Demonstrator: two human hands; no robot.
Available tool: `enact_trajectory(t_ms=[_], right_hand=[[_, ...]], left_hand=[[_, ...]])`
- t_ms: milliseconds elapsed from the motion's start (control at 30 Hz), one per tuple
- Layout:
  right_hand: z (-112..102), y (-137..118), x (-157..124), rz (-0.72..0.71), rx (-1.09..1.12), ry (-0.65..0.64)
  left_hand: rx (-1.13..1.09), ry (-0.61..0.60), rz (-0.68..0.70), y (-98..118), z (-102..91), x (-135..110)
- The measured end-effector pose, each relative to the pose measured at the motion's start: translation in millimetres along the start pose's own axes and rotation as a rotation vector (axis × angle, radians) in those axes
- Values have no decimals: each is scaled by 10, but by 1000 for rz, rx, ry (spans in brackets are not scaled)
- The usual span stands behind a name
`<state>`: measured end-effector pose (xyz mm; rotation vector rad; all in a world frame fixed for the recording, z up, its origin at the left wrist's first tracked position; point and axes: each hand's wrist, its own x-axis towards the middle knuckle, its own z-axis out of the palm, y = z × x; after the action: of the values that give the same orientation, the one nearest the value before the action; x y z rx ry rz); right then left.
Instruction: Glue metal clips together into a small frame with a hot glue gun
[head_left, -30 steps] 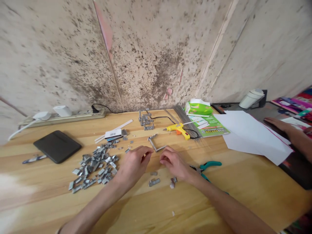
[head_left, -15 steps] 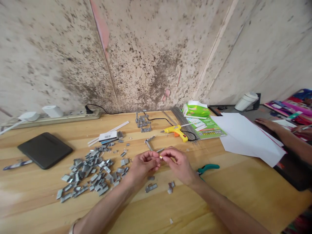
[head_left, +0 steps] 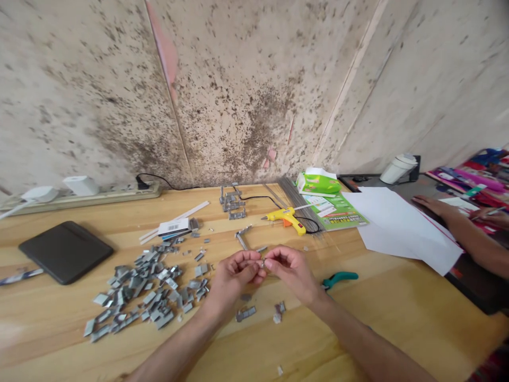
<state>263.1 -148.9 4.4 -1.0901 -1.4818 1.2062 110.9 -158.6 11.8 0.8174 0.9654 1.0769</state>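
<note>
My left hand (head_left: 236, 273) and my right hand (head_left: 292, 270) meet over the middle of the wooden table, fingertips pinched together. Between them is a tiny greyish piece (head_left: 263, 262), mostly covered by the fingers, so its kind is unclear. Just beyond the fingers lies an angled grey assembly (head_left: 242, 237). Nearer to me rest a grey jointed piece (head_left: 245, 314) and a smaller grey piece (head_left: 279, 312). To the left spreads a heap of small grey pieces (head_left: 147, 289). Teal-handled pliers (head_left: 341, 278) lie beside my right hand, their head partly hidden.
A yellow glue gun (head_left: 287, 217) lies beyond my hands, near grey sticks (head_left: 296, 199) and a green tissue pack (head_left: 318, 181). A black tablet (head_left: 66, 252) is at left, a power strip (head_left: 115, 195) by the wall. Another person's arm (head_left: 473, 233) is beside white paper (head_left: 401, 225).
Both hands stay pinched together in nearly the same place. The small piece between the fingertips showed yellow and white before and looks greyish now. The view has shifted slightly.
</note>
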Motion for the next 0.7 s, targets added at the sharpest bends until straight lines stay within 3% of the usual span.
enact_trajectory(t_ms=[200,367,533,700], right_hand=[[-13,-16,3,43,83,-3],[-2,-49,-20,-30,31,-56],[-130,-134,-4,-158,-302,-35],[-293,-171,-4,-73,-793,-120]], left_hand=[[-55,-60,-49,-8,-25,-9],[-82,-120,-132,-17,-42,-2],[-71,-30,-74,24,-102,12],[307,50,114,-11,-197,-3]])
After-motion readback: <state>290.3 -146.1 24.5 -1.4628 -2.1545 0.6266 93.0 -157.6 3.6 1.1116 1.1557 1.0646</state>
